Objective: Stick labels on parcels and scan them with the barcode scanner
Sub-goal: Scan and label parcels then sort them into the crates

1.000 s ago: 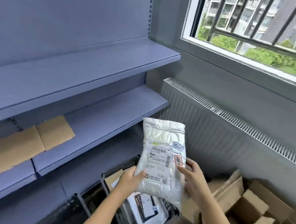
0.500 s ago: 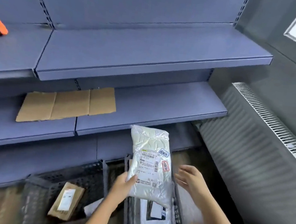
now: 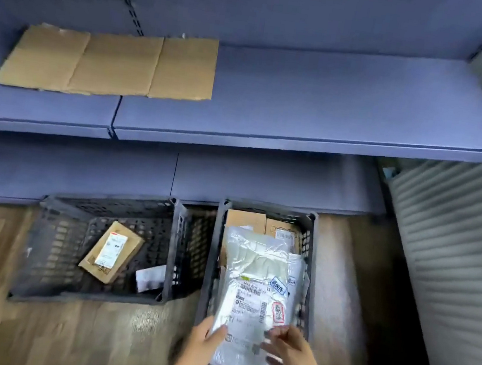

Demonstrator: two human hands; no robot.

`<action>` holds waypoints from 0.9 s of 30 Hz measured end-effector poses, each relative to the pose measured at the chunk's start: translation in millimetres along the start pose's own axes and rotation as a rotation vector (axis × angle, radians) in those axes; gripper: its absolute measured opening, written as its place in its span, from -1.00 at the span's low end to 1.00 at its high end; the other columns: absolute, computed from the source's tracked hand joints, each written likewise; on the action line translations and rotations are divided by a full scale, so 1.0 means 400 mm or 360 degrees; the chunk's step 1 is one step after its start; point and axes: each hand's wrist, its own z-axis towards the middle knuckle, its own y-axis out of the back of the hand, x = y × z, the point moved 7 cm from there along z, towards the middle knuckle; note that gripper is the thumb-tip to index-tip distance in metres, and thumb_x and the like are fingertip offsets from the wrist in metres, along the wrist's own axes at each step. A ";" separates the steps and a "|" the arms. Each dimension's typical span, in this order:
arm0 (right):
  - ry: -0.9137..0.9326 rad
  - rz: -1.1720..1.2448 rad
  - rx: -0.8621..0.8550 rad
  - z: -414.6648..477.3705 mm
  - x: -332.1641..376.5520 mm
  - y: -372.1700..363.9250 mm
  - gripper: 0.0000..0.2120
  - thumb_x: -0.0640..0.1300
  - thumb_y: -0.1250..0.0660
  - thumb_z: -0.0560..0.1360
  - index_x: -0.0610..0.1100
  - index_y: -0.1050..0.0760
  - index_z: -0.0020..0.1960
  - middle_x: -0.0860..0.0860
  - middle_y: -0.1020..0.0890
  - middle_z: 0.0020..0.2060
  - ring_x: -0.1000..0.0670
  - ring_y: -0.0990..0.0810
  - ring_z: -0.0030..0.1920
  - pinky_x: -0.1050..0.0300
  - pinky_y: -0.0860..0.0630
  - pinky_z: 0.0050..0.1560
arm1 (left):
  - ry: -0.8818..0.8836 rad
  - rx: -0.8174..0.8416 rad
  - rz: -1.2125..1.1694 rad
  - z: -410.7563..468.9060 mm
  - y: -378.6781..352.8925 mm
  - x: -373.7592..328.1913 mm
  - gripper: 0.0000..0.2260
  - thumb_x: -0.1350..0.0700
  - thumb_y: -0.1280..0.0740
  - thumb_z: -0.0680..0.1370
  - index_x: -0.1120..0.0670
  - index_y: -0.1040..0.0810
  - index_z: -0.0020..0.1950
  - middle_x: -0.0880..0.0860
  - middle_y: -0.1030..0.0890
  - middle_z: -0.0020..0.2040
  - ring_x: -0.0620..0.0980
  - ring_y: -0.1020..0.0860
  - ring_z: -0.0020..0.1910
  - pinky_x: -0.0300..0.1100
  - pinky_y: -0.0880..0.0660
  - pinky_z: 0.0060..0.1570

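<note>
Over the dark perforated plastic crate on the wooden floor, a white-and-silver plastic mailer parcel lies lengthwise. Its far end is above the crate's contents and its near end is past the crate's near rim. Left hand: grip closed on the parcel's near left edge, thumb across the face. Right hand: grip closed on the near right edge, fingers curled above and below the film. A printed white shipping label, a blue sticker and a red sticker sit on the upward face.

Likely faults, as judged: the slick, limp film is held only at its near end. It may sag or slide out of the grip and drop among the unprocessed items in the crate. A crease across the shipping label would spoil a scan. A new label laid over the printed barcode would hide it.

Not resolved: all print is blurred. Whether the parcel rests on the crate's contents or hangs clear of them cannot be told. Only brown cardboard boxes show at the crate's far end. No barcode scanner or label stock is in view. Left of the crate, a second dark perforated crate holds a brown cardboard parcel and a small white item too blurred to name. Beyond the crate, a blue-grey metal shelf carries a flattened brown cardboard sheet.
</note>
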 end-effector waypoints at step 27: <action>0.0631 -0.2506 -0.0040 0.494 -0.127 -0.210 -0.32 -0.21 -0.08 0.53 0.07 0.14 0.55 0.00 0.35 0.51 -0.18 0.42 0.47 -0.16 0.30 0.46 | 0.0038 -0.0281 0.1179 0.317 -0.125 0.308 -0.36 0.01 -0.23 0.57 0.27 -0.06 0.52 0.19 0.27 0.52 0.14 -0.12 0.51 0.02 -0.23 0.39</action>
